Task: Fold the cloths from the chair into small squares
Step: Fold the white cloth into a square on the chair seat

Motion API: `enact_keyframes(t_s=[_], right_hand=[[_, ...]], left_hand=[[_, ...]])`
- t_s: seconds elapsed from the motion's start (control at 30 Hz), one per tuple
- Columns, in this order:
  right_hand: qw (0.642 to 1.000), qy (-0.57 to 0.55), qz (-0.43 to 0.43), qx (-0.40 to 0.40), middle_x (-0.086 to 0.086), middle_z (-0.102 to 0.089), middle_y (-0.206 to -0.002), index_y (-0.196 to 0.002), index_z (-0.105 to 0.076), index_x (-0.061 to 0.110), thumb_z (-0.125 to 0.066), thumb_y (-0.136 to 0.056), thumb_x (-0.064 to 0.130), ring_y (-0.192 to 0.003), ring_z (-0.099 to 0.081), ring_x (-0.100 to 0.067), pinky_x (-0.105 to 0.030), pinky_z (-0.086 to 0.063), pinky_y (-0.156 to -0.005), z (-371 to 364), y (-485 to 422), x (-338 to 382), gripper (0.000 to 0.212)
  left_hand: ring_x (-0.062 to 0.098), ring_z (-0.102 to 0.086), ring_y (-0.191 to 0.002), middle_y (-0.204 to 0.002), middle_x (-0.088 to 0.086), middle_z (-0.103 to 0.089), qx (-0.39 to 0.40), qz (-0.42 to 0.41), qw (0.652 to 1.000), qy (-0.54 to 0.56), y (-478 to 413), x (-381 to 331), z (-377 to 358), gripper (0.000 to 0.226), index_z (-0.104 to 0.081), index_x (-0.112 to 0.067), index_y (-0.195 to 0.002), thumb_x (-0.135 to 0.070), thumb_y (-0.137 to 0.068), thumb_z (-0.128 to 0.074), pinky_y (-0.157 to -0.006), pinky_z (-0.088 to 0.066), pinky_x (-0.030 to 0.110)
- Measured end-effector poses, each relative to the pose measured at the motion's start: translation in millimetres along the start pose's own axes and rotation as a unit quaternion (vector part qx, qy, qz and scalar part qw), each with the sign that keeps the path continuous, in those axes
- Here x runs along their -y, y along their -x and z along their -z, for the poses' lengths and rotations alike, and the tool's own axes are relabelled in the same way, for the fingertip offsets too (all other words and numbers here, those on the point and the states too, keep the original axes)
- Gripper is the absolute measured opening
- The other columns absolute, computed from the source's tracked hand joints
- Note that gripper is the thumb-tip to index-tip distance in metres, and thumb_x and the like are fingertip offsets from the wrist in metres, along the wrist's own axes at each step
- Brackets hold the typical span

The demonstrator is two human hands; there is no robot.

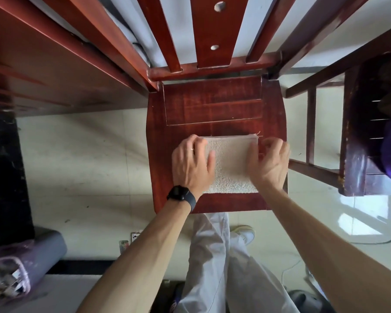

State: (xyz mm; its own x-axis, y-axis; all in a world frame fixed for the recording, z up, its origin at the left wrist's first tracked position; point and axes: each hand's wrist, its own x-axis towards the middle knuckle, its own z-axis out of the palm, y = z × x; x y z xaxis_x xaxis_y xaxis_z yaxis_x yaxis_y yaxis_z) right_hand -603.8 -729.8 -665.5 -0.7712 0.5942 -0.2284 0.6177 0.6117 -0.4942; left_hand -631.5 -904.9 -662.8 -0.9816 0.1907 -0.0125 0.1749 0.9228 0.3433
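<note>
White pebbled cloth [231, 163], red-brown chair [212, 105]

No legible text anywhere.

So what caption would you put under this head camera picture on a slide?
On a red wooden chair, the left hand and right hand steady a folded white cloth.
</note>
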Motion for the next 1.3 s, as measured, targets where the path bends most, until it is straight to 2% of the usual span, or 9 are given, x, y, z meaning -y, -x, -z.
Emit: enact_keyframes(t_s=[0.1,0.2,0.3,0.6,0.67,0.8,0.97,1.07,1.3], right_hand=[[0.977,0.090,0.186,0.049,-0.008,-0.053,-0.137,-0.129,-0.057,0.013,-0.056,-0.095,0.035,-0.125,-0.047,-0.029,-0.046,-0.038,-0.099,-3.8,31.1,-8.1,0.040],[0.932,0.159,0.279,0.168,0.002,-0.022,-0.165,-0.156,-0.029,0.022,-0.034,-0.104,0.039,-0.153,-0.013,-0.020,-0.055,-0.018,-0.119,-13.0,34.3,-23.0,0.055],[0.925,0.200,0.250,0.206,0.007,0.001,-0.167,-0.160,-0.006,0.027,-0.024,-0.106,0.046,-0.154,0.005,-0.013,-0.062,-0.005,-0.120,-23.5,28.1,-35.5,0.061],[0.953,0.189,0.113,0.206,0.003,0.017,-0.166,-0.156,0.007,0.042,-0.019,-0.102,0.060,-0.153,0.015,-0.021,-0.059,0.003,-0.121,-26.5,38.1,-21.5,0.063],[0.968,0.138,0.083,0.191,0.001,0.010,-0.167,-0.156,-0.002,0.045,-0.028,-0.100,0.061,-0.154,0.007,-0.022,-0.057,0.000,-0.121,-18.9,42.6,-11.4,0.064],[0.989,-0.015,-0.042,0.142,-0.002,-0.039,-0.152,-0.153,-0.025,0.039,-0.055,-0.094,0.049,-0.135,-0.040,-0.024,-0.046,-0.038,-0.107,6.3,37.8,-3.3,0.066],[0.937,-0.132,-0.238,0.217,0.003,-0.065,-0.115,-0.132,-0.052,0.021,-0.073,-0.084,0.037,-0.095,-0.065,-0.013,-0.021,-0.048,-0.066,21.7,10.9,-7.0,0.055],[0.912,-0.153,-0.272,0.266,0.005,-0.070,-0.103,-0.120,-0.064,0.018,-0.084,-0.076,0.032,-0.087,-0.069,-0.012,-0.026,-0.056,-0.070,22.3,-7.2,-13.7,0.051],[0.867,-0.290,-0.268,0.305,-0.007,-0.071,-0.090,-0.097,-0.068,0.007,-0.081,-0.076,0.014,-0.085,-0.069,-0.021,-0.035,-0.059,-0.079,41.2,-11.1,-27.4,0.026]], left_hand=[[0.025,-0.032,-0.145,-0.155,0.004,-0.037,0.098,-0.105,0.989,-0.029,21.3,-4.6,-10.3,0.055,-0.046,-0.016,-0.145,-0.036,-0.094,-0.049,-0.115,-0.024,0.049],[0.020,-0.010,-0.152,-0.165,0.000,-0.012,0.164,-0.099,0.979,-0.065,24.5,4.7,-28.1,0.062,-0.023,-0.023,-0.156,-0.044,-0.100,-0.040,-0.120,-0.011,0.054],[0.017,-0.005,-0.152,-0.165,-0.003,-0.007,0.180,-0.092,0.977,-0.068,21.7,14.3,-41.0,0.063,-0.018,-0.030,-0.156,-0.050,-0.100,-0.037,-0.119,-0.011,0.058],[0.016,0.004,-0.152,-0.165,-0.004,0.004,0.202,-0.060,0.976,-0.058,19.7,9.0,-37.1,0.059,-0.007,-0.034,-0.156,-0.047,-0.102,-0.027,-0.119,-0.003,0.059],[0.020,0.000,-0.152,-0.166,0.000,0.003,0.198,-0.037,0.979,-0.033,20.2,4.3,-25.4,0.060,-0.009,-0.031,-0.157,-0.044,-0.102,-0.028,-0.119,-0.005,0.059],[0.031,-0.036,-0.139,-0.160,0.011,-0.019,0.176,0.096,0.977,0.068,26.8,-1.6,0.4,0.068,-0.013,-0.025,-0.157,-0.038,-0.098,-0.045,-0.110,-0.035,0.052],[0.026,-0.056,-0.110,-0.126,0.011,-0.056,0.212,0.363,0.870,0.259,4.1,-5.6,8.2,0.056,-0.042,-0.013,-0.139,-0.028,-0.089,-0.064,-0.092,-0.046,0.034],[0.019,-0.061,-0.088,-0.106,0.000,-0.063,0.238,0.430,0.818,0.299,-10.3,-2.2,7.2,0.045,-0.055,-0.015,-0.124,-0.028,-0.084,-0.071,-0.077,-0.048,0.028],[0.019,-0.069,-0.095,-0.098,0.003,-0.075,0.279,0.425,0.752,0.419,-17.2,14.9,15.7,0.028,-0.072,-0.017,-0.094,-0.023,-0.069,-0.082,-0.095,-0.050,0.043]])
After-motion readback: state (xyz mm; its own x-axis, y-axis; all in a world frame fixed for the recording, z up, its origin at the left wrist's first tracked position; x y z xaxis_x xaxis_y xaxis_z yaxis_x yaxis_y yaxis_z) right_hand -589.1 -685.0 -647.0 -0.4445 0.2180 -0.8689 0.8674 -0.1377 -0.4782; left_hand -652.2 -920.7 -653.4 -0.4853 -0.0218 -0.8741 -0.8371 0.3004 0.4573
